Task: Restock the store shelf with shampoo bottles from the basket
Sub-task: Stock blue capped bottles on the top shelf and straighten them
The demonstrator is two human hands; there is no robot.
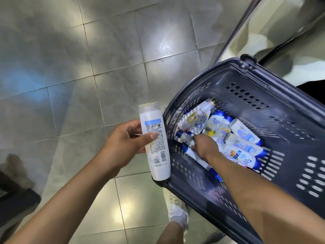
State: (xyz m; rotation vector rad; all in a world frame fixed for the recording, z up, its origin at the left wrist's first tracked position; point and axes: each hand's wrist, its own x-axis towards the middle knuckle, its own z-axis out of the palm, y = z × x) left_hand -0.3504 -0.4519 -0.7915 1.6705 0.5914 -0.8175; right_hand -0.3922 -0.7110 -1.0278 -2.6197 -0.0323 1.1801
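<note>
A dark plastic basket (263, 88) stands on the floor at the right, with several white and blue shampoo bottles (244, 147) lying in its bottom. My left hand (124, 145) grips a white shampoo bottle (155, 143) just left of the basket rim, its back label and barcode facing me, cap pointing away. My right hand (204, 147) is down inside the basket, fingers closed around a white bottle with a blue cap (183, 136) that lies among the others.
Grey floor tiles (105, 59) fill the left and top. A metal shelf base (274, 29) runs along the upper right. My foot in a white shoe (177, 212) stands beside the basket. A dark object (15, 199) sits at the lower left.
</note>
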